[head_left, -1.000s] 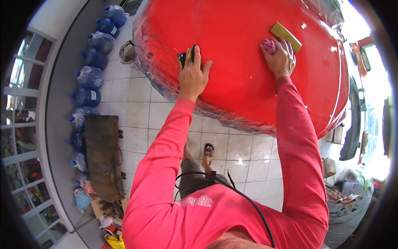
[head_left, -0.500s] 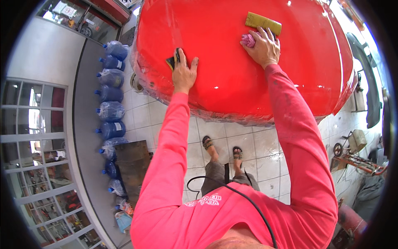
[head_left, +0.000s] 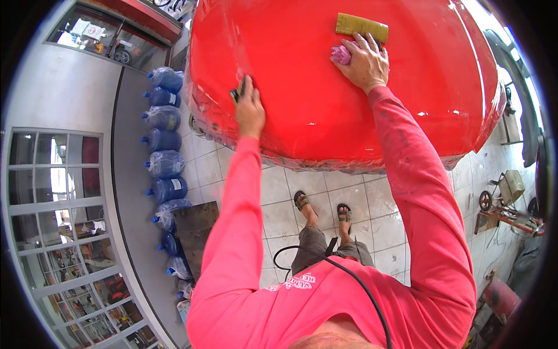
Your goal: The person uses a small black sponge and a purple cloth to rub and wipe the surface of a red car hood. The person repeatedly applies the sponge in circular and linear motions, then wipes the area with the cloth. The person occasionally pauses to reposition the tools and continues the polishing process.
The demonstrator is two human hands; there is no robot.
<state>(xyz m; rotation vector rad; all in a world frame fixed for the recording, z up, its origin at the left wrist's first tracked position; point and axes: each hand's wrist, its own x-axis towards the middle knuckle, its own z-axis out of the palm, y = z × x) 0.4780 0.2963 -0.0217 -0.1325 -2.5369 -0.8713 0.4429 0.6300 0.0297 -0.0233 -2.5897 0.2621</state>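
In front of me is a glossy red car hood (head_left: pixel 290 81), with clear plastic film hanging wrinkled along its near and left edges. Toward the hood's left side, my left hand (head_left: pixel 250 110) is closed on a small black-and-yellow squeegee (head_left: pixel 235 94), its edge against the red surface. Farther right, my right hand (head_left: pixel 367 65) bends over a wide yellow squeegee (head_left: pixel 361 26), with a dark handle partly hidden under the fingers. A crumpled pink cloth (head_left: pixel 341 54) is tucked by the thumb of that hand.
Large blue water bottles (head_left: pixel 165 166), several in plastic bags, line the left wall. A dark board (head_left: pixel 195 232) leans beside them. White floor tiles (head_left: pixel 381 232) lie under my sandalled feet. At right stand a small wheeled frame (head_left: pixel 503 200) and a red cylinder (head_left: pixel 501 298). A black cable (head_left: pixel 354 279) crosses my chest.
The view has shifted slightly. My left hand has turned and drawn a little nearer to me, its fingers closer together over the small squeegee. My right hand, cloth and wide squeegee have slid slightly left.
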